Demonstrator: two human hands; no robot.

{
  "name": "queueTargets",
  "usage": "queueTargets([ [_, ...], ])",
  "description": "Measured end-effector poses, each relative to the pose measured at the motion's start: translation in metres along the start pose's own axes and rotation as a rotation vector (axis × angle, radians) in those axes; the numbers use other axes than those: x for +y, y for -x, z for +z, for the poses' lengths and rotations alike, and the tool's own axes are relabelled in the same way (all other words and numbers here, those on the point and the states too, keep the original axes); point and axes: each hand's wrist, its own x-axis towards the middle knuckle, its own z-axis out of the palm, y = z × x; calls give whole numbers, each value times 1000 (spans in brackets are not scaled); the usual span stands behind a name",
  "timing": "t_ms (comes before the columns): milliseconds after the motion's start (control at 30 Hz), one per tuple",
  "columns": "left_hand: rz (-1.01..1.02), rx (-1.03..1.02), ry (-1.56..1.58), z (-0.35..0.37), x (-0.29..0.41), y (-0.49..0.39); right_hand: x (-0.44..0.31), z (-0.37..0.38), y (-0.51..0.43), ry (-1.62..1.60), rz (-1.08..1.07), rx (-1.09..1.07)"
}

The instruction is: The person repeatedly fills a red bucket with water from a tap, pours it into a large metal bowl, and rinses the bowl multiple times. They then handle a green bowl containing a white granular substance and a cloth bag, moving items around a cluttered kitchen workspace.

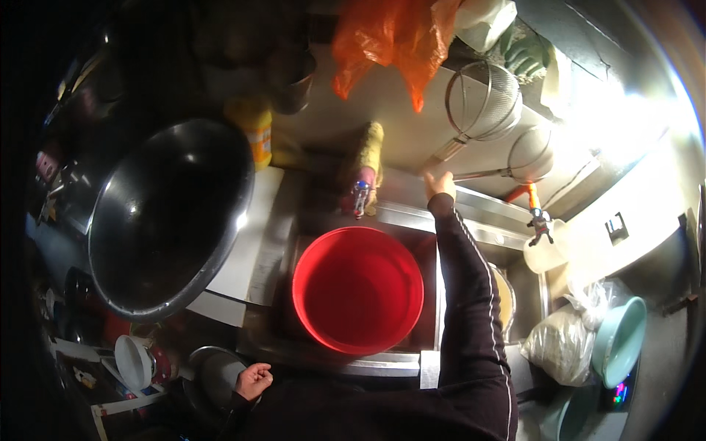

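My right hand (440,186) reaches over the back ledge of the sink, at the handle ends of two mesh strainers. The large wire strainer (485,102) leans against the back wall, and the smaller strainer (530,154) hangs or leans to its right. Whether my fingers grip either handle is hard to see. A red plastic bucket (358,292) stands in the sink (386,365), with nothing plainly visible inside it. Low on the left, my left hand (255,380) is near my body with curled fingers and no visible object, beside a round metal pan (212,375).
A big black basin (171,220) stands tilted at left, near a yellow jug (259,138). A wrapped tap (364,176) points towards the bucket. An orange plastic bag (394,44) hangs at the back. Another tap (539,223), a filled plastic bag (562,342) and a turquoise basin (620,342) are at right.
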Motion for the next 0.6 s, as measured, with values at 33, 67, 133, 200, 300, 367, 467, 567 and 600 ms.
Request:
queueTargets([
  [33, 17, 2, -10, 3, 9, -7, 8, -3, 7, -5, -48, 56],
  [67, 38, 4, -19, 7, 18, -14, 19, -9, 15, -31, -105, 74],
  [133, 84, -20, -32, 13, 36, -30, 44, -29, 34, -82, -149, 108],
  [200, 109, -52, -71, 17, 55, -48, 72, -54, 61, -130, -171, 13],
  [300, 185, -136, 6, 29, 83, -72, 114, -89, 132, -278, -45, -352],
  [367, 153, -121, 77, 40, 100, -84, 128, -95, 190, -408, 187, -601],
  [467, 122, -113, 146, 60, 121, -103, 139, -99, 271, -679, 229, -762],
  [567, 184, -217, 185, 81, 136, -117, 132, -94, 313, -1029, 308, -836],
  [600, 181, -247, 220, 87, 138, -120, 129, -92, 319, -1018, 367, -789],
])
